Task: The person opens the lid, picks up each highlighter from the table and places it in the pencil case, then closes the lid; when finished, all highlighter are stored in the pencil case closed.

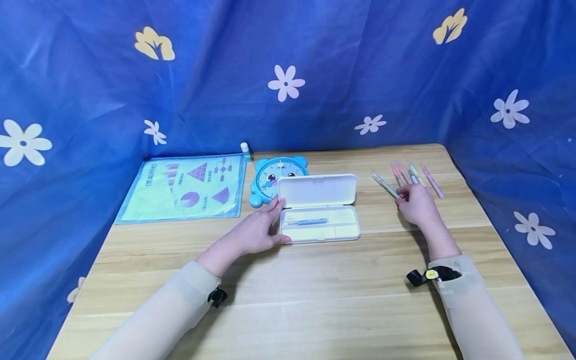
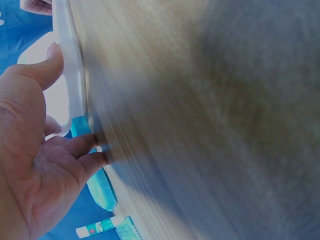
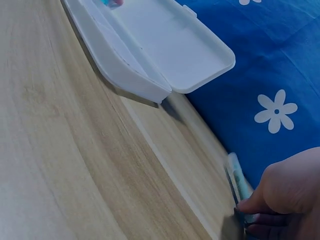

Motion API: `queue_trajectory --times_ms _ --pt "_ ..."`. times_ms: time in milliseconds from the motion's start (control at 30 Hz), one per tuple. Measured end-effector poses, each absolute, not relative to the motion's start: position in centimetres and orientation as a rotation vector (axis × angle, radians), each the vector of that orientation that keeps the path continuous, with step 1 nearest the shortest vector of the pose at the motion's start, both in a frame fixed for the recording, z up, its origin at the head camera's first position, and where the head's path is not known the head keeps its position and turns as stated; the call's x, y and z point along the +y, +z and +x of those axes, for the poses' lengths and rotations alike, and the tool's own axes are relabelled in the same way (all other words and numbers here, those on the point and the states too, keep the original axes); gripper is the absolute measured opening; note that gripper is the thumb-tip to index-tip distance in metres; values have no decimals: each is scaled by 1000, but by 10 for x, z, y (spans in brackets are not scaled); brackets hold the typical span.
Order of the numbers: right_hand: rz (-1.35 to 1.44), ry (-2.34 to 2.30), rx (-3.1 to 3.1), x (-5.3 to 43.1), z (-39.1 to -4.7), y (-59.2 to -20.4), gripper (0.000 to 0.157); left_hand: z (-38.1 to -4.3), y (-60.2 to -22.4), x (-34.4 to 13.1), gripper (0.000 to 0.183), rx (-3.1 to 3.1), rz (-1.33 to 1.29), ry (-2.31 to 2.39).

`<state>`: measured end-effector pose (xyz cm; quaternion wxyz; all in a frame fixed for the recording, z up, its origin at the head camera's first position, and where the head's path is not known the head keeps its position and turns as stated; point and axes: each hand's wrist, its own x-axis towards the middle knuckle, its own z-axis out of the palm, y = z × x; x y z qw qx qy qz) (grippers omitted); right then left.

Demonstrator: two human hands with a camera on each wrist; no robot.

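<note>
A white pencil case (image 1: pixel 318 234) lies with its lid raised, and a blue-tinted pen (image 1: pixel 308 221) rests in its upper compartment. My left hand (image 1: pixel 261 231) holds the case at its left end, thumb at the front corner and index finger by the lid (image 1: pixel 317 191). In the left wrist view the thumb lies over the white rim, with other fingertips beside a blue clock (image 2: pixel 101 192). Over on the right, my right hand (image 1: pixel 418 204) pinches the near end of a pale green pen (image 1: pixel 384 185), which slants up and left. The right wrist view shows its thumb against this pen (image 3: pixel 239 175).
Several pink and green pens (image 1: pixel 433 181) lie just beyond the right hand. The clock's face (image 1: pixel 270 177) is partly behind the raised lid. At left lies a light-blue mesh pouch (image 1: pixel 180 192) with printed charts; a glue stick (image 1: pixel 245 151) stands near its corner. Blue cloth (image 1: pixel 324 120) borders the table.
</note>
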<state>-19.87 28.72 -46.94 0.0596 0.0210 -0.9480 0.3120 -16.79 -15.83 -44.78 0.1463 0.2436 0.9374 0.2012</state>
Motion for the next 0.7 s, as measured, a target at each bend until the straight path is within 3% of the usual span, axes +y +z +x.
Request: queue_trajectory --times_ms 200,700 --pt "71 1024 -2818 288 -199 -465 24 -168 -448 -160 110 2701 701 579" --pt "184 1164 -2726 269 -194 -421 17 -166 -446 -158 111 2706 712 590"
